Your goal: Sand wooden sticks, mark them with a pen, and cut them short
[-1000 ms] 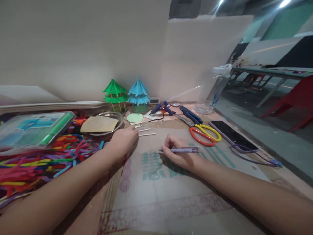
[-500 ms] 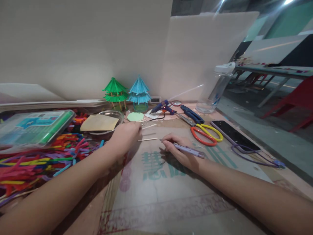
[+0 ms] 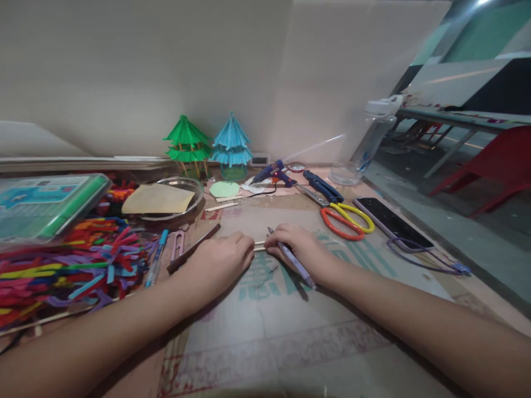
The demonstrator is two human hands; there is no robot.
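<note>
My left hand [image 3: 222, 260] lies on the cardboard sheet [image 3: 265, 331], fingers closed on one end of a thin wooden stick [image 3: 259, 246]. My right hand [image 3: 301, 249] meets it from the right, pinching the other end of the stick and also gripping a purple pen [image 3: 296, 265] that points up and left. Two more sticks [image 3: 222, 206] lie farther back near a pale green paper disc [image 3: 224, 189].
A heap of coloured pipe cleaners [image 3: 70, 260] and a green plastic case [image 3: 41, 204] fill the left. A glass bowl with tan paper [image 3: 166, 202], green [image 3: 185, 145] and blue [image 3: 231, 145] paper pagodas, a glue gun [image 3: 274, 174], scissors [image 3: 344, 218], a phone [image 3: 392, 224] and a water bottle [image 3: 365, 146] lie around.
My left hand drew back from the far sticks toward me with one stick. My right hand moved left to meet it, and the pen swung to point up-left.
</note>
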